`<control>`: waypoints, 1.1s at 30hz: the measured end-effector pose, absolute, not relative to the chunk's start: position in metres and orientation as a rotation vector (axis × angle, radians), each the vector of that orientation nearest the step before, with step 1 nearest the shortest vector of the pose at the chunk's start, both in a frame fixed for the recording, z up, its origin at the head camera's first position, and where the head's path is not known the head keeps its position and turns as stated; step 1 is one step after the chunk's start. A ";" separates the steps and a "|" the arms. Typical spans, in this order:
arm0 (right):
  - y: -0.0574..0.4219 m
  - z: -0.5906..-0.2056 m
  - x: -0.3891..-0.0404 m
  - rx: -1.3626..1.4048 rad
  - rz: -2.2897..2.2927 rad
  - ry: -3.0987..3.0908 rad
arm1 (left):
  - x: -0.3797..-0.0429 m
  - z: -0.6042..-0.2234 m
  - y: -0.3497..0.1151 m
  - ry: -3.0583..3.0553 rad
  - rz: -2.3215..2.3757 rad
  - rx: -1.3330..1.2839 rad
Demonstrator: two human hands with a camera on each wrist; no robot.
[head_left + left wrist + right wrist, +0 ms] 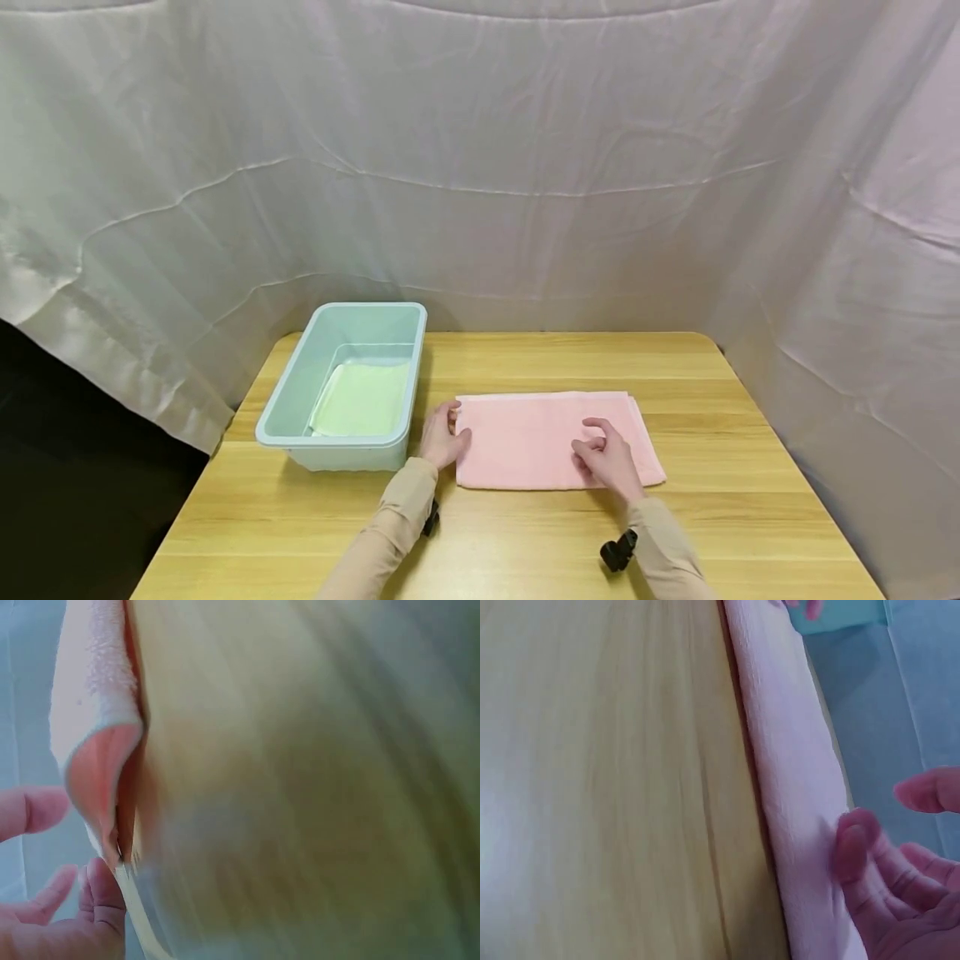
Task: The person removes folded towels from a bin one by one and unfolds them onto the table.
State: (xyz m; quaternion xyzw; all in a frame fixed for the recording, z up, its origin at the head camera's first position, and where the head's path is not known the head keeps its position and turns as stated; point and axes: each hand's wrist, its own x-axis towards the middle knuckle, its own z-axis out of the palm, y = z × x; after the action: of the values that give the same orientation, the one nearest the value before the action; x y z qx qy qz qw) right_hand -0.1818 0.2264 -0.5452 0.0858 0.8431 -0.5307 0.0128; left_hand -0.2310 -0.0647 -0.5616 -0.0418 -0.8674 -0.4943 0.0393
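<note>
A folded pink towel (536, 442) lies flat on the table. My left hand (444, 437) is at its left edge, thumb and fingers spread apart around the side. In the left wrist view, the towel's folded end (97, 750) gapes a little, and a fingertip is close to its lower corner; contact is hard to tell. Over the towel's right half is my right hand (609, 458), its fingers loosely bent with nothing gripped. The right wrist view shows that hand's thumb (853, 851) just by the towel's surface.
A pale blue-green plastic bin (345, 454) stands left of the towel, close to my left hand. Inside it lies a light green folded cloth (362, 400). The wooden table (540, 542) has grey curtains (540, 233) behind and beside it.
</note>
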 end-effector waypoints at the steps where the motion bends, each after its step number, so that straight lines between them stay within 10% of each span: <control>1: 0.224 -0.545 -0.183 0.259 -1.622 2.646 | -0.232 -0.561 -0.064 -2.652 -1.522 -0.161; 33: 0.215 -0.557 -0.188 0.247 -1.389 2.821 | -0.267 -0.557 -0.054 -2.893 -1.303 -0.480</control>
State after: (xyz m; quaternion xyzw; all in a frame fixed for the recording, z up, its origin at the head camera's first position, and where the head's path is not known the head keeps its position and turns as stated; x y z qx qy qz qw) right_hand -0.1883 0.2151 -0.5573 0.0784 0.8943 -0.4404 -0.0061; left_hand -0.2669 -0.0540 -0.5568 -0.1494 -0.9010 -0.4058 -0.0339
